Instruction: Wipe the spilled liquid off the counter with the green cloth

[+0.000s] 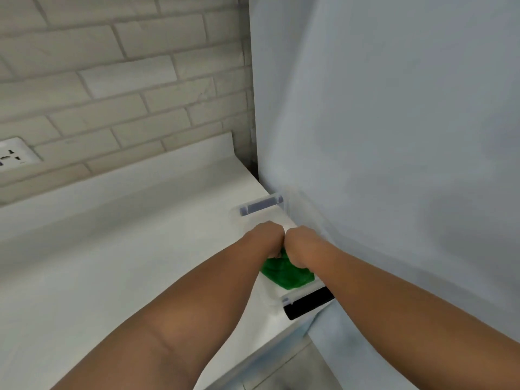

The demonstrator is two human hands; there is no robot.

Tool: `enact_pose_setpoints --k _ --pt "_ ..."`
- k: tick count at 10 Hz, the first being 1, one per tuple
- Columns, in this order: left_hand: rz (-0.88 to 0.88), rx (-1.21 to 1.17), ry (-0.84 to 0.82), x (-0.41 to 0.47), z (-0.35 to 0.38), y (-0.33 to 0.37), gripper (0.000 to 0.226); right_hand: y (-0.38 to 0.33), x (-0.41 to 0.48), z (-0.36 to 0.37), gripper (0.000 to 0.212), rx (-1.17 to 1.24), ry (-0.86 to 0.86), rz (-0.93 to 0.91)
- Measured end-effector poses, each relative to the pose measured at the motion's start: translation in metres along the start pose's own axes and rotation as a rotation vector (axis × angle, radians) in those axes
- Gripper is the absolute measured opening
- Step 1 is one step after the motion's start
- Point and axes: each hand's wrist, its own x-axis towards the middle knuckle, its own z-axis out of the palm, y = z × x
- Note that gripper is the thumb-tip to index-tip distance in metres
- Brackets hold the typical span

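Note:
The green cloth [285,273] is bunched up at the right end of the white counter [118,249], over a clear plastic box [254,211]. My left hand [267,237] and my right hand [301,244] are side by side, knuckles touching, both clenched on the cloth's top. The cloth hangs below my fists. No spilled liquid shows on the counter; the blur hides fine detail.
A tall pale grey panel [394,136] rises right beside the box, close to my right arm. A black handle [308,304] lies at the box's near end. A brick-tiled wall [112,80] with a socket [15,156] backs the counter.

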Motion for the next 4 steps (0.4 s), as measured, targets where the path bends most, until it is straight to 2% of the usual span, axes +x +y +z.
enact_pose_setpoints --k 1,2,3,4 --pt "-0.041 -0.013 0.012 -0.001 0.002 0.002 0.035 0.004 -0.003 0.004 0.032 -0.006 -0.025 -0.050" --pt "-0.036 -0.042 0.122 -0.012 -0.013 0.007 0.036 0.001 -0.024 -0.003 0.035 -0.067 -0.065 -0.057" --pt "-0.005 0.025 0.246 -0.039 -0.031 0.005 0.042 -0.006 -0.052 -0.017 0.030 -0.118 0.020 -0.043" --pt "0.076 -0.004 0.460 -0.079 -0.047 -0.006 0.036 -0.011 -0.081 -0.033 0.009 -0.010 0.235 -0.050"
